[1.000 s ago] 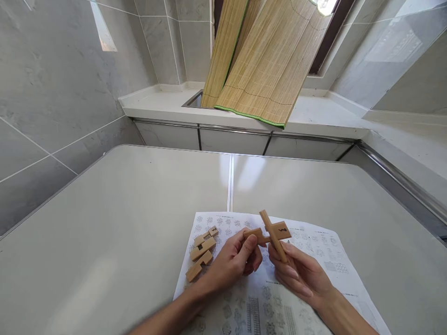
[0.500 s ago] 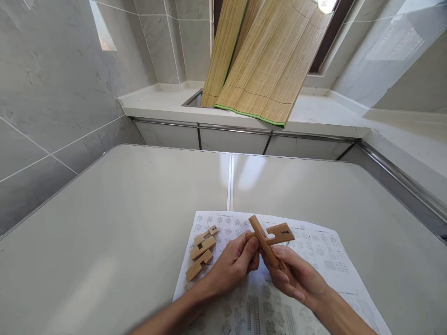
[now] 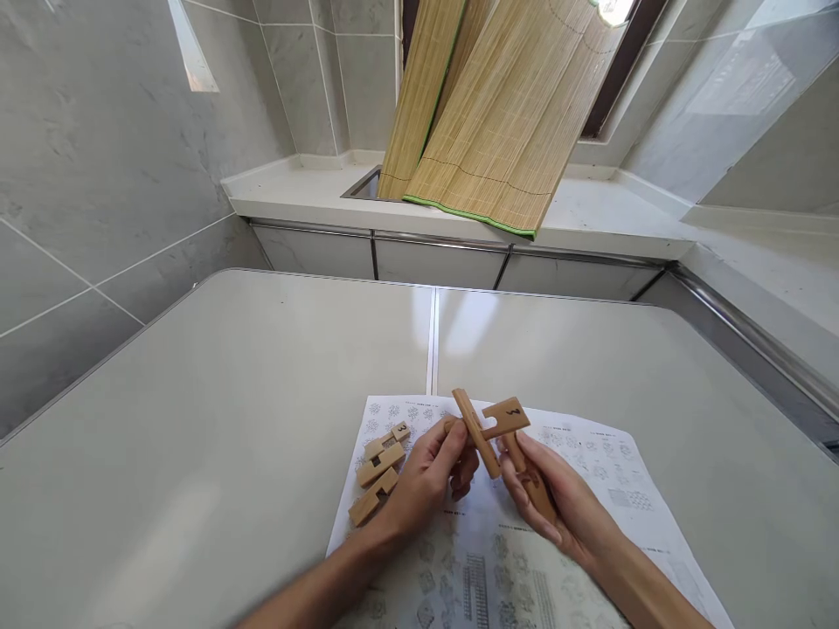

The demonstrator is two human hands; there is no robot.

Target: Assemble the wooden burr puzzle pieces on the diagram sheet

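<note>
My left hand (image 3: 436, 467) is closed, thumb and fingers pinching two crossed wooden puzzle pieces. One is a slanted stick (image 3: 476, 437); the other, a notched flat piece (image 3: 508, 416) with a dark mark like a 3, passes across it and points right. My right hand (image 3: 557, 494) curls around another notched wooden puzzle piece (image 3: 538, 496), just below and right of the crossed pair. Whether it touches the pair I cannot tell. Beside my left wrist, notched wooden puzzle blocks (image 3: 381, 465) lie in a slanting row, the top one marked 3.
Under my hands lies a creased paper sheet (image 3: 613, 476) printed with small diagrams. It rests on a pale table (image 3: 262, 393) with a seam down the middle. Beyond the far edge, a bamboo mat (image 3: 498, 131) hangs over a white ledge (image 3: 294, 196). Grey tiled walls stand around.
The crossed pieces in my left hand have shifted left and slightly up. My right hand has come away from the slanted stick, and the piece it holds shows more clearly.
</note>
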